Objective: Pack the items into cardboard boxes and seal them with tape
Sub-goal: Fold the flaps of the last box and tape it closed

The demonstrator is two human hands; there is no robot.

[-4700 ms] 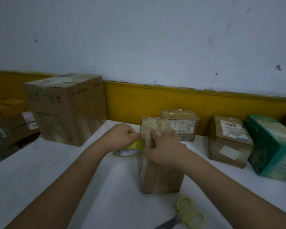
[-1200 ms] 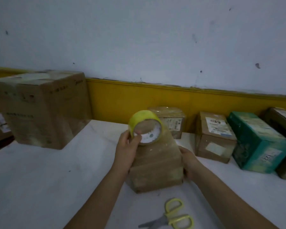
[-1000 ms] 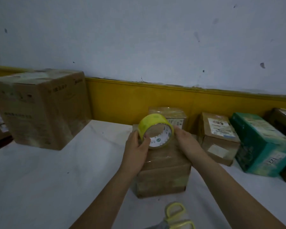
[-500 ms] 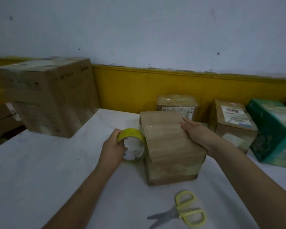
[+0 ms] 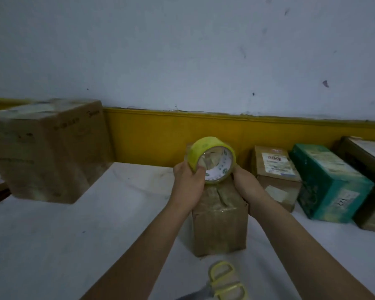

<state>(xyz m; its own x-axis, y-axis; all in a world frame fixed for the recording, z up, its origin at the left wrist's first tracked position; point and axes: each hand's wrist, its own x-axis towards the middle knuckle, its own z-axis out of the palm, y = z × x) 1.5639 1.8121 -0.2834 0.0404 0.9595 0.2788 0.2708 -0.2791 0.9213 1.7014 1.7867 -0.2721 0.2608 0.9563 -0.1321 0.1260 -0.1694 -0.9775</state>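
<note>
A: Where's the box (image 5: 220,226)?
B: On the worktop (image 5: 52,245), below both hands. Left hand (image 5: 187,187) grips the tape roll (image 5: 210,162); right hand (image 5: 246,185) touches the box top, fingers hidden, grip unclear.
A: Handling?
B: Probably light, stiff, tape-slick; hold opposite sides.

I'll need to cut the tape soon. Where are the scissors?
In the head view the scissors lie on the white table at the bottom edge, right of centre, just on the near side of the small box.
</note>
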